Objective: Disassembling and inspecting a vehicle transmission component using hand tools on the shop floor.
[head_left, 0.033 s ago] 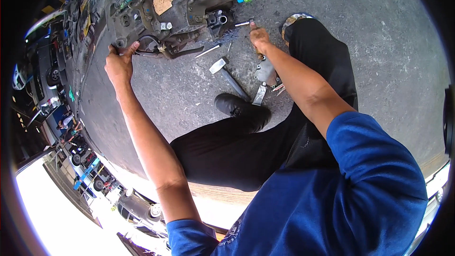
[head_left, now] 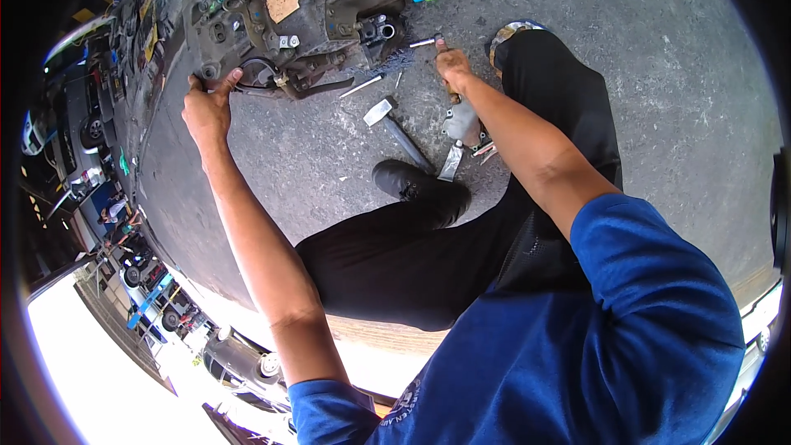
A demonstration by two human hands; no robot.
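Observation:
My left hand [head_left: 208, 111] rests at the near left edge of a large, grimy metal gearbox casing [head_left: 342, 12]. Its thumb and forefinger are spread apart against that edge; the other fingers are hidden. Closed in a fist, my right hand [head_left: 453, 70] holds a hammer with a slim silver head [head_left: 424, 42]. The brown end of its handle [head_left: 454, 99] shows below the fist. The head points left, close to a round tube opening [head_left: 386, 32] on the casing. Beneath the right wrist, a grey metal cover [head_left: 461, 125] lies on the floor.
A larger hammer [head_left: 395, 132] lies between my shoe [head_left: 416, 189] and the casing. Nearby are a thin metal rod [head_left: 362, 87] and a silver tube [head_left: 451, 162]. A cardboard piece [head_left: 283, 0] sits on the casing. Vehicles and people are far left.

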